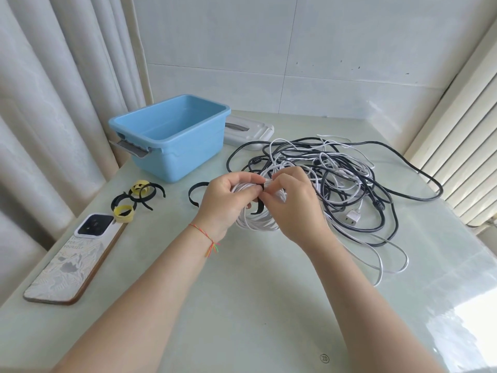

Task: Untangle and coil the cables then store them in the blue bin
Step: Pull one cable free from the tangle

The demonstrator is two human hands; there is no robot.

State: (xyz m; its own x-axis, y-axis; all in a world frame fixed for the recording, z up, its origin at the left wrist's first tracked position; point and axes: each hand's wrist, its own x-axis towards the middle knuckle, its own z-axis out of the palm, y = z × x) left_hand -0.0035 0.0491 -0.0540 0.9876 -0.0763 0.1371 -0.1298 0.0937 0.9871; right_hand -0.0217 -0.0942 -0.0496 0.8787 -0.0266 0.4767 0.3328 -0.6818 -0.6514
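My left hand [228, 199] grips a coiled white cable [256, 223] at its top, just above the table. My right hand [291, 201] pinches a black strap [259, 207] that wraps round the coil where the left hand holds it. Behind and to the right lies a tangle of black and white cables [341, 173], with a white plug [353, 217] at its near side. The blue bin [172, 154] stands open and empty at the back left.
A grey lid [248, 130] lies behind the bin. Loose black and yellow straps [134, 196] and one black strap [195, 195] lie left of my hands. A phone [72, 258] rests near the table's left edge. Curtains hang on the left.
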